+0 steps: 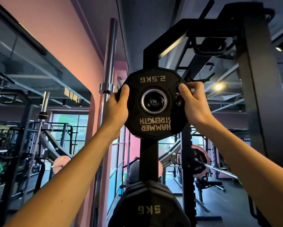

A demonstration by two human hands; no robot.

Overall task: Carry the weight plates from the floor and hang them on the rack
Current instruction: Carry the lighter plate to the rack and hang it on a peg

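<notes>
1. Hands first: left hand [119,104] and right hand [192,102] each grip an edge of the 2.5kg plate [153,126], thumbs on its face, fingers curled behind.
2. Plate's upside down, its hole lined up with the peg [153,101] on the rack upright [148,154].
3. 5kg plate [149,202] hangs lower down.

Matt black rubber plate [153,126], glossy chrome barbell [109,51].

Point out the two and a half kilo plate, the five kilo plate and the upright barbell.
2.5 kg plate [153,126]: head view, on its lower printed face.
5 kg plate [149,209]: head view, on its lettering.
upright barbell [109,51]: head view, on its chrome sleeve.
</notes>
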